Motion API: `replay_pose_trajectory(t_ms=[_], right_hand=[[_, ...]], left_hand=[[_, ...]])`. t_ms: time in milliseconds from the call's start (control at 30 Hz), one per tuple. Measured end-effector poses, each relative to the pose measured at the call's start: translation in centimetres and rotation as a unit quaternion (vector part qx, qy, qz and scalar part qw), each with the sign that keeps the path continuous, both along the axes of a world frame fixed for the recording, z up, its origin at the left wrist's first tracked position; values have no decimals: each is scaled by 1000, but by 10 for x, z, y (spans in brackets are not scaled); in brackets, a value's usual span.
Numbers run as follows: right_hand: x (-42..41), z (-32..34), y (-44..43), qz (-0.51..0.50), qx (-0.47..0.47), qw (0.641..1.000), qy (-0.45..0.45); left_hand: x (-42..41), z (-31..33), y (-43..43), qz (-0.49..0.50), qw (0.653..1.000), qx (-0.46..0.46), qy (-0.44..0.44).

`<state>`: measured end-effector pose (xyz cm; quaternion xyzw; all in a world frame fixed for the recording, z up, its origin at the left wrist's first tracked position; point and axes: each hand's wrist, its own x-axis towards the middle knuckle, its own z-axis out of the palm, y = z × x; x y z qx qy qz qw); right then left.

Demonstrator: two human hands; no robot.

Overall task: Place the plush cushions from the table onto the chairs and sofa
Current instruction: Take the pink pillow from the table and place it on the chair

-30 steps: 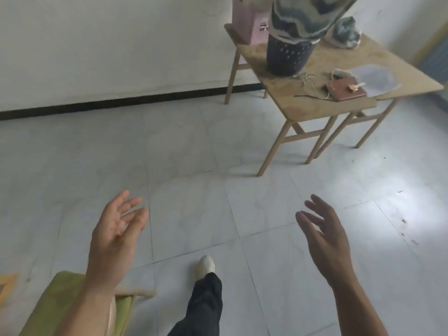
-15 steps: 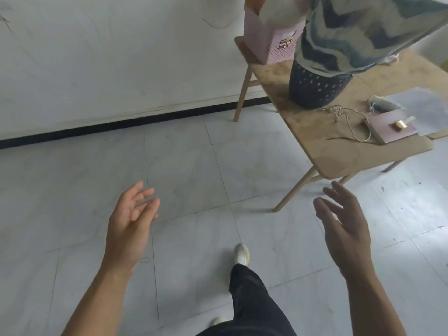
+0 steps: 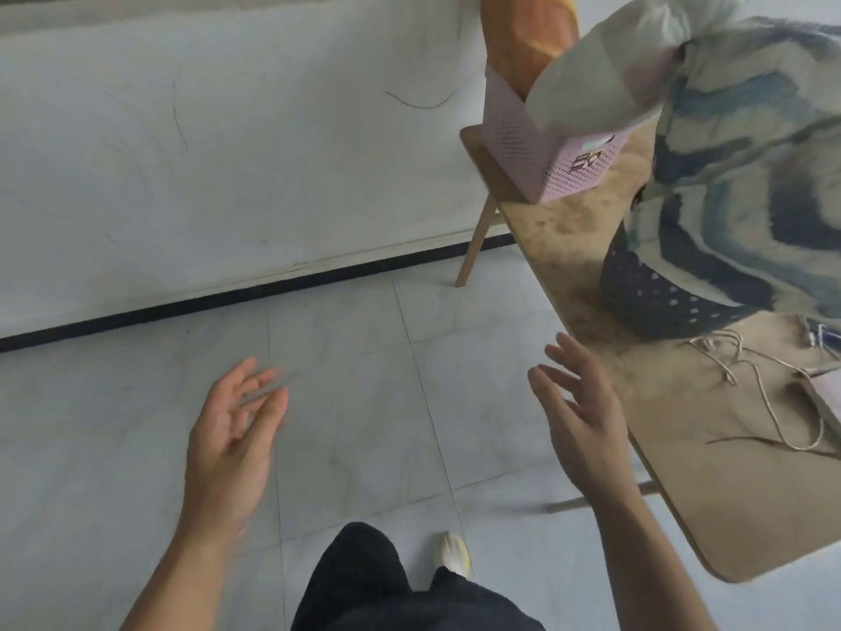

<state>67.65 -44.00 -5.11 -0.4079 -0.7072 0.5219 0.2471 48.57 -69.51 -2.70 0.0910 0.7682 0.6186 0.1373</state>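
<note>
The plush cushions sit at the far end of the tabletop, standing in baskets: a blue-and-white wavy one fills the dark perforated basket; a pale one and an orange one rise from the pink basket just beyond it. Our left hand hangs over the floor tiles with fingers spread, holding nothing; our right hand is likewise spread and empty, raised at the near edge of the tabletop, well short of the cushions. The step in hand, as we judge it, is reaching for the next cushion; the blue-and-white one looks nearest. We would do well to take it with both hands on opposite sides and lift it straight up, so the light basket does not tip or ride up with it; we should also keep our forearms above the loose cord and the flat pink case lying on the near part of the tabletop.
</note>
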Motion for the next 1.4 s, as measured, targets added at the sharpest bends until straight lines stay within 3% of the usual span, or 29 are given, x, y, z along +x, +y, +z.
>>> replay_pose_trajectory(t_ms=[300,600,1000,1200,1300,1400], right_hand=[[-220,-30,94,-40,35,997,-60],[-339,-6,184,-196,38,979,-40],[-409,-16,357,-397,39,916,28],[-434,11,438,-451,103,887,12],[-440,20,451,-497,118,860,-12],[-450,19,458,-588,135,797,-39]], left_hand=[[-221,-42,103,-28,997,-38,-55],[-416,-3,273,-171,984,-38,-45],[-496,11,553,-412,909,-44,49],[-532,30,679,-418,907,-3,55],[-533,32,724,-416,906,0,72],[-540,21,768,-452,883,39,125]])
